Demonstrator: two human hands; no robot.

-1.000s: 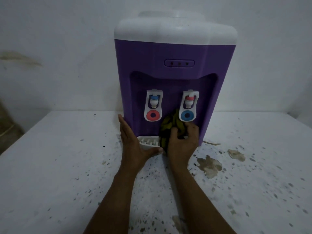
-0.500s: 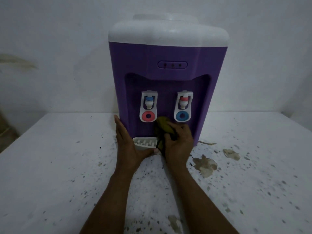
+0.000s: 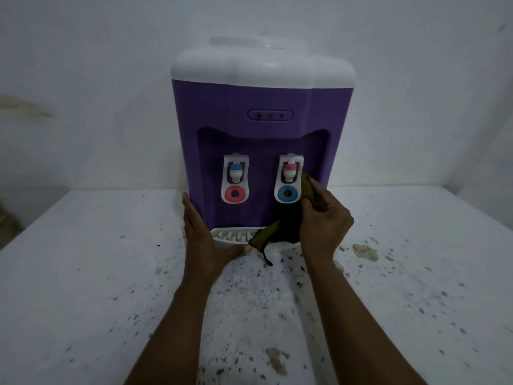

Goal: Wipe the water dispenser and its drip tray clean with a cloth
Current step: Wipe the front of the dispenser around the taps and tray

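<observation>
On the white, dark-speckled tabletop [image 3: 97, 273], the left hand [image 3: 204, 243] lies flat against the lower left corner of the purple plastic water dispenser with a white top [image 3: 263, 107]. Its fingers are straight up the side and its thumb runs along the front lip of the white slatted drip tray [image 3: 230, 236]. It holds nothing and looks to be bracing the unit. Inside the recess, the left tap [image 3: 235, 179] has a blue cap over a red ring, and the right tap [image 3: 288, 179] has a pink cap over a blue ring. Above them is a small oval panel with three indicator dots [image 3: 269, 115]. No brand, label or writing can be read anywhere. The olive-green cloth with a dark edge [image 3: 268, 233] is pinched in the curled fingers of the right hand [image 3: 323, 218] and pressed into the recess just right of the right tap. From there it hangs down and drapes over the right half of the tray, with a dark tail trailing onto the table. The tray's long axis runs left to right. Its bare slats lie below and to the left of the grip, so the right hand is better placed to sweep down and leftward next.
</observation>
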